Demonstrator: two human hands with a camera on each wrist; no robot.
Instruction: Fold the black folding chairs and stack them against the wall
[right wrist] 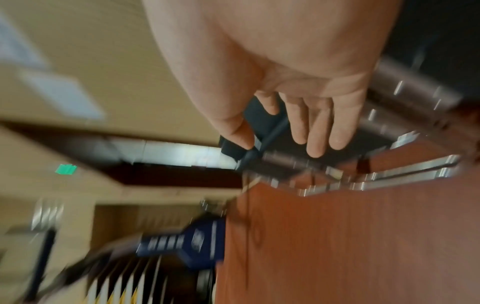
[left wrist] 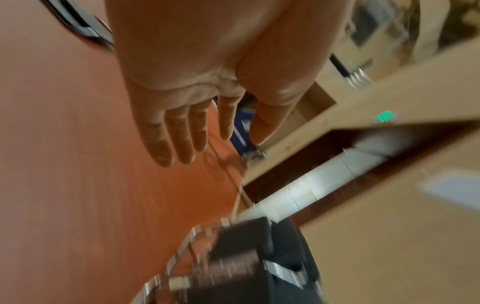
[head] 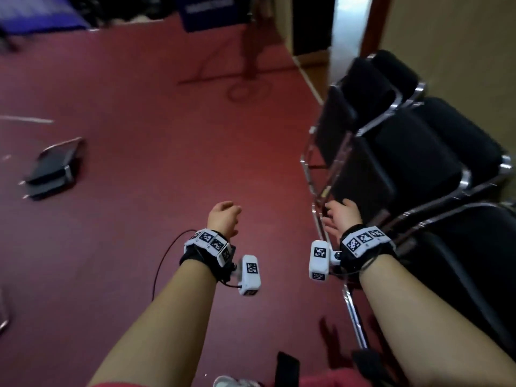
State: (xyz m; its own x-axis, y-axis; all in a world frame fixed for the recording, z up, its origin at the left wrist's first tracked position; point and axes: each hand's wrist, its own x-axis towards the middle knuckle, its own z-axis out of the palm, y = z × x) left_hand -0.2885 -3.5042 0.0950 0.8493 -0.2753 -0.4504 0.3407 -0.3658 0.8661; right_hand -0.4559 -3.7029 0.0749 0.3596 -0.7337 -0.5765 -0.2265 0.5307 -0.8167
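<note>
Three folded black chairs [head: 396,152] lean one behind another against the beige wall [head: 460,37] at the right, their chrome frames resting on the red floor [head: 153,135] — a further folded chair [head: 54,169] lies flat on that floor, well apart at the left. The right hand [head: 342,216] hovers at the nearest chair's edge, fingers straight and spread, its grip apart and holding nothing; whether it touches cannot be told. The left hand [head: 224,219] hangs over bare floor — fingers relaxed, empty.
</note>
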